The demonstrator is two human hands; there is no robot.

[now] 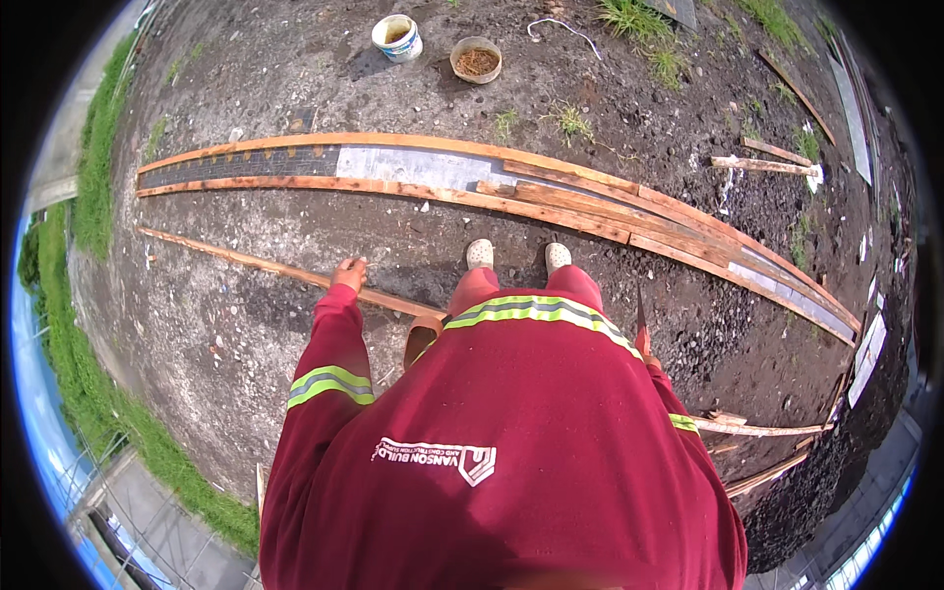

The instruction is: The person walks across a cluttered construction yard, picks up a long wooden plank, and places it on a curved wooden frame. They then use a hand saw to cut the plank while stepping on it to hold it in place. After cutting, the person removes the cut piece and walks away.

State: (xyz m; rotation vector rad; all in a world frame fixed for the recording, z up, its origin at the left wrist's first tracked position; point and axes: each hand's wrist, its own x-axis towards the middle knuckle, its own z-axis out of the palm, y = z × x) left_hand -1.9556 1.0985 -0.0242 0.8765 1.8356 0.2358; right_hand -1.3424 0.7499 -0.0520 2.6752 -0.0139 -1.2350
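Note:
Above a long narrow wooden strip [251,260] on the ground, my left hand [349,273] has its fingers drawn together. Something small and pale seems to stick out from the fingertips, too small to name. By my right hip, my right hand [650,356] is partly hidden by the sweater and closed on a narrow dark-bladed tool [641,313] pointing away from me. A brown curved thing [421,337] shows at my left hip. Ahead of my feet lies a long frame of wooden boards [413,189] with grey metal sheet [403,165] between them.
A white bucket [398,41] and a round tub [476,61] of brown bits stand on the far ground. Loose wood pieces [765,165] and metal strips [852,118] lie at the right. More timber [757,429] is by my right side. Grass [95,167] edges the left.

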